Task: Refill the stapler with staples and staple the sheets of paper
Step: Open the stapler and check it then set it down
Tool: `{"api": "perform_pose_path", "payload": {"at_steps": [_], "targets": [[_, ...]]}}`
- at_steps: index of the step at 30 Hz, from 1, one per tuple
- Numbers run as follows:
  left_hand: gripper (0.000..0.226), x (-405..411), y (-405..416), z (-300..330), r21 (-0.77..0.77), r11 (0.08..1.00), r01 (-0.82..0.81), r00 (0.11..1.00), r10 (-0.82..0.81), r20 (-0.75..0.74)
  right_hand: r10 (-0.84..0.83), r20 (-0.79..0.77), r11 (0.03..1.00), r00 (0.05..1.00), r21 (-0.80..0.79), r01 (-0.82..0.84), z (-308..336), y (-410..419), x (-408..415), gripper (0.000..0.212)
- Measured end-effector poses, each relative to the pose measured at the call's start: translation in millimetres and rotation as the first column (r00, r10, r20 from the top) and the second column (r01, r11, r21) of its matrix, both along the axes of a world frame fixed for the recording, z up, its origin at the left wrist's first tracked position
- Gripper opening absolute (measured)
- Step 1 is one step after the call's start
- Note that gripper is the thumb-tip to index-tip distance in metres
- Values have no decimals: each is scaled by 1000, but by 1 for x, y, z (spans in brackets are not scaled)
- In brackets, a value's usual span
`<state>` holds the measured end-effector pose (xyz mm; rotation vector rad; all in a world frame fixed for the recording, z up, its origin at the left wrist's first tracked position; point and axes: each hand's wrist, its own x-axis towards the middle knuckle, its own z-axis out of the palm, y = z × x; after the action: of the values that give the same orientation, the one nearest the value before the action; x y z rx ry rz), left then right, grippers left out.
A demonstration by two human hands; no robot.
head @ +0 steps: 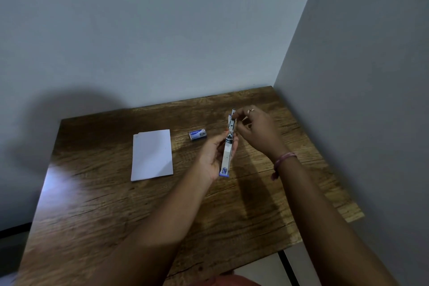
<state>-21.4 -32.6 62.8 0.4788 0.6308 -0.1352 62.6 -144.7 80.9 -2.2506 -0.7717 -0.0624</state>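
Note:
A blue and silver stapler (227, 153) is swung wide open and held lengthwise above the wooden table (116, 204). My left hand (212, 158) cups its lower half from the left. My right hand (255, 131) pinches the far upper end of the stapler with thumb and forefinger. Whether staples are between those fingers is too small to tell. A small blue staple box (197, 134) lies on the table just left of the stapler. White sheets of paper (152, 155) lie flat further left.
The table stands in a corner, with a grey wall behind it and another along its right side. Its near right edge (325, 230) drops to a light floor with a dark strip.

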Motion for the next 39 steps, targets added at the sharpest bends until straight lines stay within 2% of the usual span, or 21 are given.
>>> {"api": "perform_pose_path", "payload": {"at_steps": [10,15,18,20,23,25,27,30,33,39], "targets": [[15,2,-1,-5,60,997,-56,995,60,-84,9,11,996,1000,88,-10,-15,7,-14,5],[19,3,8,-4,195,980,-46,992,67,-102,101,108,990,989,87,-111,-18,10,-31,12],[20,4,10,-3,252,967,-31,992,60,-109,114,259,992,959,18,-122,-21,8,-38,13],[20,4,10,-2,248,968,-41,994,65,-89,127,344,992,930,-32,-123,-21,5,-39,18],[19,2,11,0,191,980,-60,997,70,-44,184,375,983,908,-94,-161,-20,0,-39,29],[18,1,12,1,113,991,-72,997,72,-2,174,334,985,926,-49,-168,-17,-5,-35,32],[15,0,14,2,40,996,-82,996,80,40,91,323,995,942,10,-99,-13,-8,-25,32],[14,-2,14,4,58,996,-66,996,62,65,-29,377,991,926,-110,76,-7,-10,-5,39],[13,-3,13,5,92,994,-61,996,55,65,-2,448,962,894,-243,124,-3,-10,4,43],[12,-4,10,0,190,980,-56,997,45,60,57,527,900,848,-395,185,-5,-3,7,49]]}}
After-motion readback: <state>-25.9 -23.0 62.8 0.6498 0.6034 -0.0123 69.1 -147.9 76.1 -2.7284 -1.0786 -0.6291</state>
